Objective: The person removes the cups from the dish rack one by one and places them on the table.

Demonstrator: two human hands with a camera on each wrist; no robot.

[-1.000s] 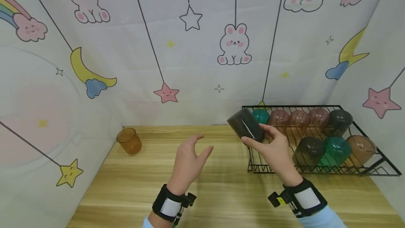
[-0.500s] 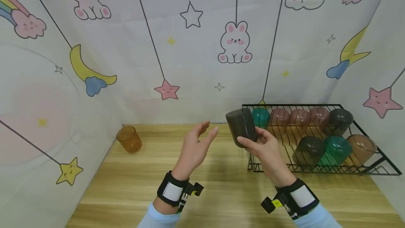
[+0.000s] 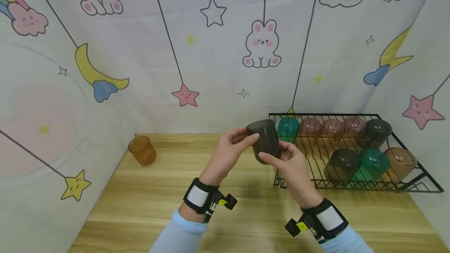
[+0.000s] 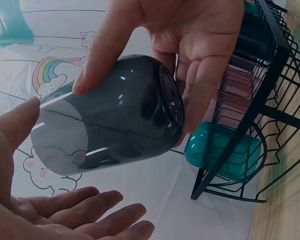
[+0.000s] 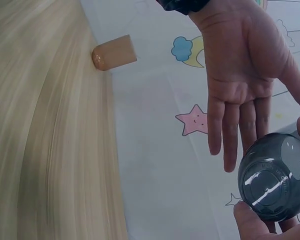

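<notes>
A dark grey see-through cup [image 3: 265, 143] is held above the table, tilted with its rim up and to the left. The right hand [image 3: 295, 171] grips it near the base between thumb and fingers. Beside the rim, the left hand [image 3: 226, 155] reaches in with its thumb raised. In the left wrist view, that hand's fingers [image 4: 97, 215] are extended and apart from the cup, and its thumb is close to the rim. The right wrist view shows the cup's round base [image 5: 267, 187] and the left palm [image 5: 242, 65] facing it.
A black wire rack [image 3: 411, 184] at the right holds several upturned cups in teal, pink, grey and amber. An amber cup [image 3: 142, 150] stands mouth up at the table's back left. Behind the wooden table [image 3: 158, 214] hangs a printed white cloth [image 3: 218, 61].
The left hand has moved right and up to the cup's rim. The right hand has shifted slightly left and turned the cup more upright. The cups on the rack have stayed put.
</notes>
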